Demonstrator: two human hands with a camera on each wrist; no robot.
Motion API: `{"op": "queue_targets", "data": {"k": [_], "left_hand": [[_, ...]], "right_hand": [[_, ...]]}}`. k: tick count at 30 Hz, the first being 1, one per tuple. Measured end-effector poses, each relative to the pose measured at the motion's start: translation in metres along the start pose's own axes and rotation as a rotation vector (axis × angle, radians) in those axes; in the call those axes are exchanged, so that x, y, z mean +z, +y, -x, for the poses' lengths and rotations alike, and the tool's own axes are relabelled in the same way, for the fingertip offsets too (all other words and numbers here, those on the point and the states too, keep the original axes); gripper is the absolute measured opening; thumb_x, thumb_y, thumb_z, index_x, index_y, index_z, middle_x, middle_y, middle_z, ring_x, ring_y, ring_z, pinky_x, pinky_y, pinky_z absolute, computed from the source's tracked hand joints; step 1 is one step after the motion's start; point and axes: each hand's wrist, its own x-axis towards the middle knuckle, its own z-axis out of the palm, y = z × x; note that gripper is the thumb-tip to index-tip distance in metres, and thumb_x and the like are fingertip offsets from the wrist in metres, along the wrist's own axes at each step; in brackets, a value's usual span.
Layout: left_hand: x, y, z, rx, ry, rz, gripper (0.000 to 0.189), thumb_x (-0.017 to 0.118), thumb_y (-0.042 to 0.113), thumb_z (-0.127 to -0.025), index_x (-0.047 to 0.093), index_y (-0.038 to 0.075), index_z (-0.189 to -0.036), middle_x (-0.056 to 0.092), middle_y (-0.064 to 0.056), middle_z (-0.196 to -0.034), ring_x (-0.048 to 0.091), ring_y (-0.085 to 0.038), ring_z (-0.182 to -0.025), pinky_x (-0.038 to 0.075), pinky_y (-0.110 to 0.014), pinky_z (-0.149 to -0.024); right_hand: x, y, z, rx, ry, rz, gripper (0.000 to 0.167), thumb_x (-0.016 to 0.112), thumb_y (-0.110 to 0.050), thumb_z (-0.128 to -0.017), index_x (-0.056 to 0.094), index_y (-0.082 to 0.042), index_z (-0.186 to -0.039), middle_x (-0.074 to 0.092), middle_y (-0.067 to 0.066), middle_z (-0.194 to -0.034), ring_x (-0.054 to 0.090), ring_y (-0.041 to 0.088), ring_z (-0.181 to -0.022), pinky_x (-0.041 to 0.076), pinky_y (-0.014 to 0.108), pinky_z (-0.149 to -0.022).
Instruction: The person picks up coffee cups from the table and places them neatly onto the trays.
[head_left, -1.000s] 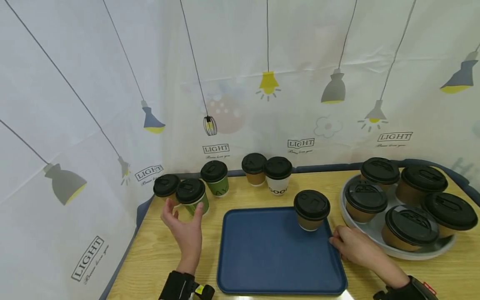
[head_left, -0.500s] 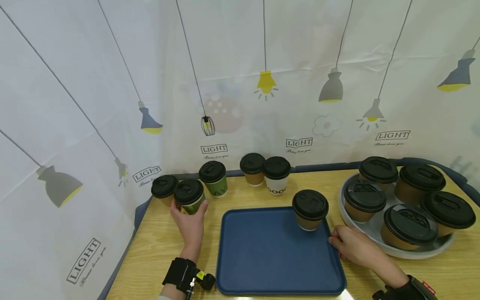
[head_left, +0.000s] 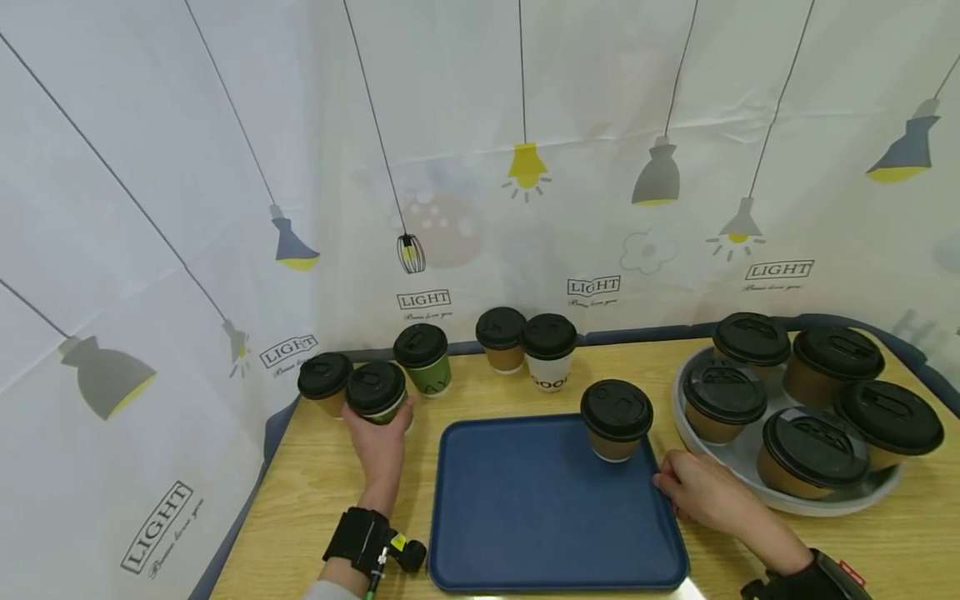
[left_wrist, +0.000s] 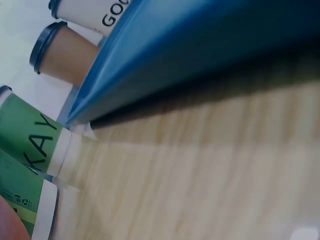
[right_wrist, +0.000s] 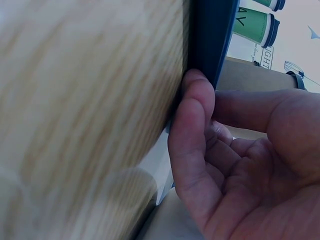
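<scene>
"Green paper cup (head_left: 375, 390), black-lidded, towards the left of the desk (head_left: 262, 542): which hand has it?"

"The left hand (head_left: 378, 450). Its thumb and fingers are curled round the sides of the cup, and the left wrist view shows a fingertip against the green."

"Is it lifted at all?"

"I can't tell; the hand hides much of its base in the head view."

"What stands around it?"

"Just beside it on the left, a tan cup (head_left: 326, 382); close behind to the right, a lettered green cup (head_left: 422, 357), with KAY readable on its side. Farther right along the back, a kraft-brown cup (head_left: 501, 337) and a white cup (head_left: 549, 358) with dark letters stand side by side, near the pale backdrop (head_left: 592, 92) printed with hanging lamps."

"And the right hand (head_left: 705, 492)?"

"It pinches the right rim of the blue tray (head_left: 555, 517) between thumb and fingers. The tray lies on the desk, between the two hands."

"Anything on it?"

"One black-lidded brown cup (head_left: 617, 421), upright in the far right corner. Over to the right, a round grey dish (head_left: 832, 506) holds five brown cups (head_left: 813, 450), all with black lids."
</scene>
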Motion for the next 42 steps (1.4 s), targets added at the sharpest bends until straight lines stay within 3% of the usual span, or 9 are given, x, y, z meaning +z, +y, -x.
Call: {"op": "queue_targets", "data": {"k": [5, 10, 13, 17, 22, 25, 31, 37, 42], "left_hand": [[-0.002, 0.006, 0.01, 0.022, -0.009, 0.022, 0.097, 0.089, 0.018, -0.083, 0.027, 0.007, -0.157, 0.044, -0.017, -0.149, 0.046, -0.035, -0.137, 0.033, -0.054, -0.116], [0.001, 0.027, 0.028, 0.103, -0.067, 0.077, 0.094, 0.088, 0.015, -0.084, 0.029, 0.008, -0.156, 0.047, -0.014, -0.148, 0.047, -0.031, -0.137, 0.035, -0.051, -0.114], [0.008, 0.039, 0.039, 0.163, -0.157, 0.151, 0.09, 0.087, 0.007, -0.083, 0.032, 0.008, -0.155, 0.049, -0.011, -0.146, 0.05, -0.025, -0.135, 0.038, -0.042, -0.113], [0.02, 0.052, 0.055, 0.207, -0.332, 0.222, 0.085, 0.085, 0.001, -0.083, 0.036, 0.008, -0.153, 0.053, -0.009, -0.142, 0.055, -0.021, -0.127, 0.045, -0.031, -0.108], [0.036, 0.062, 0.076, 0.165, -0.526, 0.236, 0.085, 0.086, 0.007, -0.084, 0.037, 0.011, -0.153, 0.054, -0.007, -0.142, 0.056, -0.021, -0.126, 0.046, -0.035, -0.107], [0.046, 0.064, 0.085, 0.132, -0.606, 0.236, 0.088, 0.088, 0.01, -0.083, 0.037, 0.011, -0.154, 0.054, -0.008, -0.144, 0.054, -0.024, -0.131, 0.044, -0.04, -0.111], [0.065, 0.061, 0.097, 0.069, -0.753, 0.11, 0.089, 0.088, 0.018, -0.083, 0.035, 0.013, -0.154, 0.053, -0.007, -0.145, 0.053, -0.025, -0.134, 0.041, -0.049, -0.113], [0.078, 0.05, 0.104, 0.057, -0.848, 0.049, 0.09, 0.087, 0.022, -0.083, 0.033, 0.016, -0.155, 0.053, -0.005, -0.146, 0.052, -0.025, -0.135, 0.038, -0.053, -0.113], [0.084, 0.045, 0.107, 0.045, -0.875, 0.013, 0.092, 0.088, 0.023, -0.082, 0.033, 0.017, -0.156, 0.054, -0.004, -0.147, 0.052, -0.025, -0.135, 0.038, -0.054, -0.112]], "right_hand": [[-0.001, 0.0, 0.0, -0.001, 0.001, 0.009, 0.02, 0.065, -0.012, -0.101, 0.059, -0.012, -0.082, 0.056, -0.002, -0.059, 0.052, 0.015, -0.054, 0.039, 0.03, -0.054], [-0.002, 0.001, -0.001, 0.001, 0.002, 0.022, 0.021, 0.065, -0.012, -0.101, 0.058, -0.013, -0.081, 0.056, -0.002, -0.059, 0.053, 0.015, -0.054, 0.039, 0.03, -0.054], [-0.002, 0.002, -0.001, 0.003, 0.0, 0.022, 0.021, 0.065, -0.012, -0.101, 0.058, -0.013, -0.082, 0.056, -0.002, -0.059, 0.053, 0.015, -0.054, 0.04, 0.03, -0.054], [-0.002, 0.002, -0.001, 0.0, -0.001, 0.016, 0.02, 0.065, -0.012, -0.101, 0.058, -0.012, -0.083, 0.056, -0.002, -0.06, 0.053, 0.015, -0.054, 0.04, 0.031, -0.054], [-0.001, 0.002, -0.002, 0.003, 0.001, 0.016, 0.02, 0.065, -0.012, -0.101, 0.058, -0.012, -0.082, 0.056, -0.002, -0.06, 0.053, 0.015, -0.054, 0.039, 0.031, -0.054], [-0.001, 0.002, -0.002, 0.0, 0.0, 0.015, 0.021, 0.065, -0.012, -0.101, 0.058, -0.012, -0.082, 0.056, -0.002, -0.059, 0.052, 0.015, -0.054, 0.039, 0.03, -0.054], [0.0, 0.003, -0.001, -0.005, -0.004, 0.008, 0.021, 0.065, -0.011, -0.101, 0.058, -0.012, -0.081, 0.056, -0.001, -0.06, 0.053, 0.015, -0.054, 0.039, 0.03, -0.053], [0.0, 0.002, -0.001, -0.007, -0.007, 0.011, 0.021, 0.065, -0.011, -0.101, 0.058, -0.013, -0.081, 0.056, -0.001, -0.06, 0.052, 0.015, -0.054, 0.039, 0.029, -0.052], [0.0, 0.001, -0.001, -0.009, -0.005, 0.009, 0.022, 0.065, -0.012, -0.101, 0.058, -0.013, -0.081, 0.056, -0.002, -0.06, 0.052, 0.015, -0.054, 0.039, 0.03, -0.053]]}}
